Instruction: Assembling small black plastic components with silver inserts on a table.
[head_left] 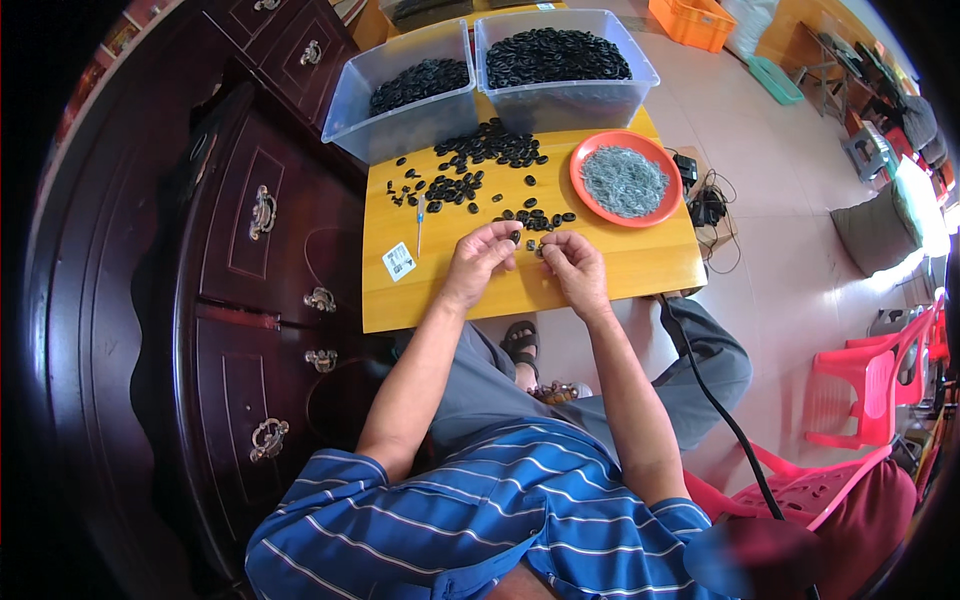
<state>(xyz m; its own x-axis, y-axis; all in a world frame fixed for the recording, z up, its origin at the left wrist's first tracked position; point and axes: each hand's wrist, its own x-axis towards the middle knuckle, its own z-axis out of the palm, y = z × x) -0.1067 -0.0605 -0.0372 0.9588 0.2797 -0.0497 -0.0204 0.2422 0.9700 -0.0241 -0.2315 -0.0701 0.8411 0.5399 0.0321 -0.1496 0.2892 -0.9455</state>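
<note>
My left hand (482,264) is closed in a pinch on a small black oval piece (516,237) above the front of the yellow table (470,295). Thumb and fingertips of my right hand (577,270) are pressed together close by; whatever they hold is too small to make out. A tiny dark piece (531,244) lies between the two hands. Just beyond them is a little group of black oval pieces (545,219), with a larger scattered heap (492,146) farther back. To the left lie a thin screwdriver (420,228) with a blue handle and a white printed card (398,262).
An orange-red plate (577,190) of thin clear bits stands at the right. Two clear plastic bins (400,135) full of black pieces line the back. A dark wooden cabinet (225,290) borders the left side. Pink chairs (860,375) and a black cable (715,400) are on the right.
</note>
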